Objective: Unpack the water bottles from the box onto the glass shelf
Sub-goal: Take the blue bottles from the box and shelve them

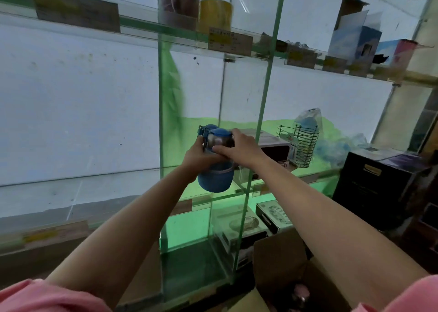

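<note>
Box [284,262], glass upright [260,122] before bottle [214,176]

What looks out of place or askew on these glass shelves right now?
The blue water bottle is tilted, held in both hands off the shelf. On the upper shelf, a white-and-blue carton stands with its flaps open. The view is too blurred to show spills or damage.

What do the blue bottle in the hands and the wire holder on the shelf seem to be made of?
Blue water bottle: clear glass or plastic body, which shows glare, with a matte blue sleeve, perhaps silicone or fabric, and a blue lid that looks like plastic. Round wire holder: thin dark metal wire, open coils with see-through gaps. Both hands, left and right, grip the bottle.
</note>
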